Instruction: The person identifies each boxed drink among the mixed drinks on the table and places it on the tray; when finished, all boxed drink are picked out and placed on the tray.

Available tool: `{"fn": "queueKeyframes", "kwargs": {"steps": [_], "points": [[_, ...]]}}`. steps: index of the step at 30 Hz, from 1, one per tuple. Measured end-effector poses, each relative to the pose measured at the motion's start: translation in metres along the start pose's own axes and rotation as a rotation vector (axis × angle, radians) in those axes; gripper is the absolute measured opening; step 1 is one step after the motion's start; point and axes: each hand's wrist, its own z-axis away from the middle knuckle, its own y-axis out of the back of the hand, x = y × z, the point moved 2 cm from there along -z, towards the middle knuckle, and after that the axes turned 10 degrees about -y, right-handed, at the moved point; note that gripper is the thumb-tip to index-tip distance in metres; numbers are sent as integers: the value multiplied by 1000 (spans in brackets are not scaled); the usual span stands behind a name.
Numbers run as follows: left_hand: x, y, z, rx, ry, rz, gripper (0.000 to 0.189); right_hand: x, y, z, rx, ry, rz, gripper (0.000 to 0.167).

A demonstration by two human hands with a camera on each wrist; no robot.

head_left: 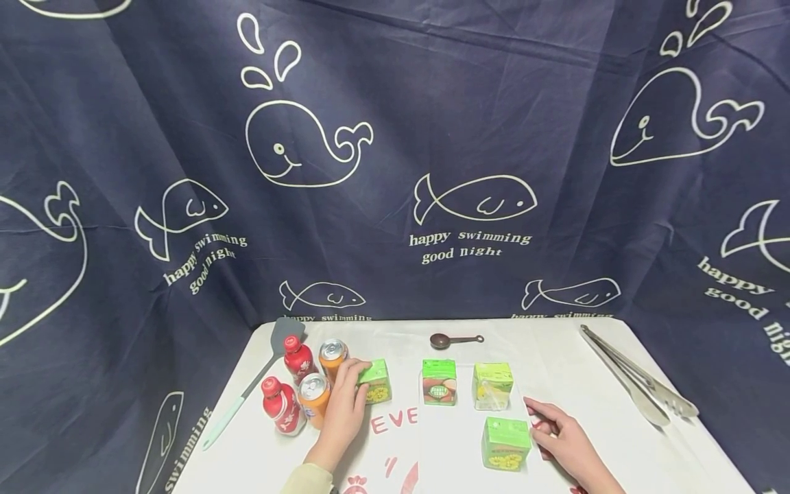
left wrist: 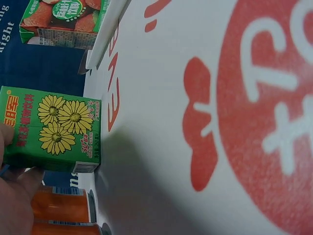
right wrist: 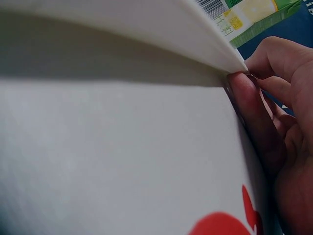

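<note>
My left hand point(head_left: 343, 409) grips a green drink carton point(head_left: 379, 390) printed with yellow flowers, which stands upright on the table beside two orange cans. In the left wrist view, the carton's flower side point(left wrist: 58, 125) shows, with fingers at its far end. My right hand point(head_left: 566, 439) pinches the right edge of a white board point(head_left: 449, 442); the right wrist view shows that edge slightly above the table, thumb below. Three cartons stand on the board: one with red fruit point(head_left: 439, 384), a yellow-green one point(head_left: 493, 385) and another with yellow flowers point(head_left: 506, 444).
Two orange cans point(head_left: 314, 398) and two red bottles point(head_left: 282, 406) cluster left of my left hand. A spatula point(head_left: 252, 385) lies along the left table edge, a brown measuring spoon point(head_left: 453, 339) at the back, metal tongs point(head_left: 638, 377) at right. A dark whale-print curtain point(head_left: 395, 137) hangs behind.
</note>
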Motion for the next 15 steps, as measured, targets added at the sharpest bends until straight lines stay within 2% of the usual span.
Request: {"fn": "queueKeyframes", "kwargs": {"steps": [9,15], "points": [[2,3,0,11,-16,39,42,0,1,0,-12,-17,12,61],[4,4,1,6,-22,55,43,1,1,0,-11,10,10,59]]}}
